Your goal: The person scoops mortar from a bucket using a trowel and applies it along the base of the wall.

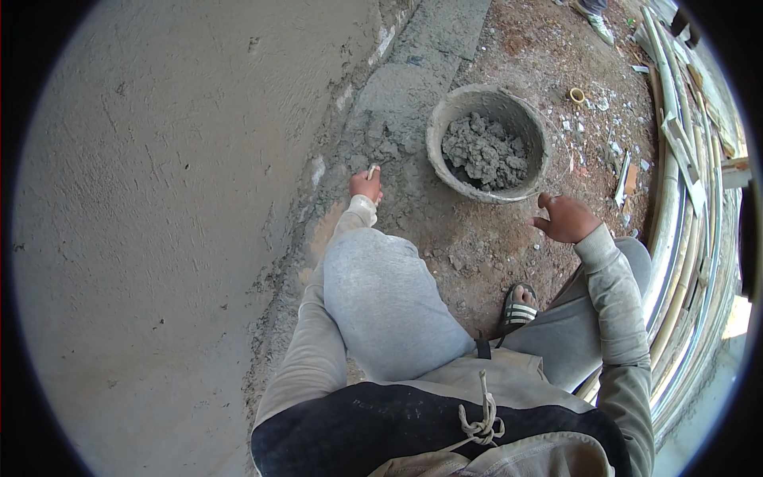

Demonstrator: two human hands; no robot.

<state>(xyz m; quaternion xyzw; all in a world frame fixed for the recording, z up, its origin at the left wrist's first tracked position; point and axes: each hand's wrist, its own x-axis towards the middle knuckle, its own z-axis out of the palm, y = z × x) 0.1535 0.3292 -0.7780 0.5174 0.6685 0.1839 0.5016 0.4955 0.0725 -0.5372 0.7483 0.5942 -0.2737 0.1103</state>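
Observation:
My left hand [366,186] is closed around a tool with a pale handle [371,170], just beside the base of the wall. Its working end cannot be made out against the grey mortar [381,143] spread along the ground there. To the right, my right hand [568,219] hangs near the rim of a round bucket [445,171], thumb and forefinger apart, with nothing seen between them. Lumpy wet mortar [485,151] partly fills the bucket, which stands upright on the ground.
A rough plastered wall [159,199] rises along the left. Bamboo poles and boards [675,222] lie along the right edge. Debris and a small yellowish ring [577,95] lie on the reddish soil. Another person's shoe [598,25] shows at the top right. My sandalled foot [520,306] is below the bucket.

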